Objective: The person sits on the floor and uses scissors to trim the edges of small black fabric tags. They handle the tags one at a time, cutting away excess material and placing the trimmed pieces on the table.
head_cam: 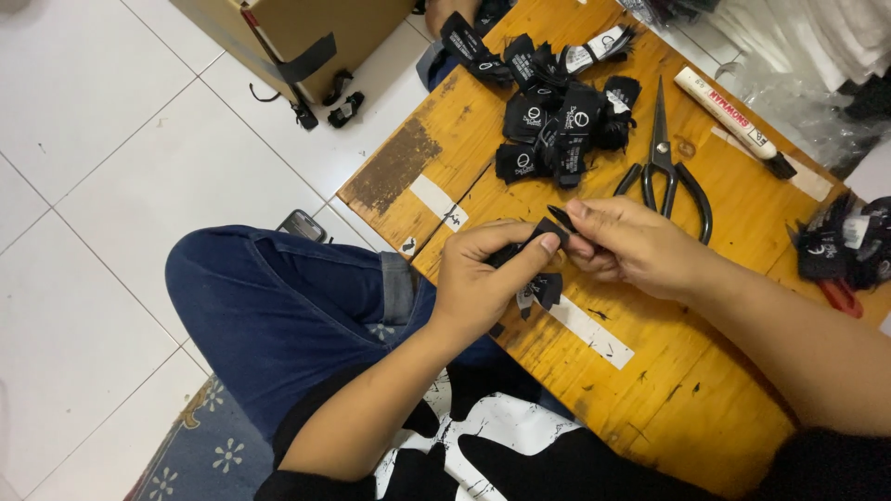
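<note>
My left hand (483, 278) and my right hand (626, 246) meet over the near edge of a low wooden table (650, 371). Both pinch the same small black fabric label (548, 232); a loose end with a white mark hangs below my left fingers. A pile of similar black labels with white print (557, 116) lies on the table beyond my hands. Black-handled scissors (666, 167) lie shut just past my right hand.
A white marker with a black cap (733, 121) lies at the table's far right. More black labels (840, 241) are heaped at the right edge. A cardboard box (297, 32) stands on the white tiled floor. My knee in blue jeans (278, 306) is under the table's left corner.
</note>
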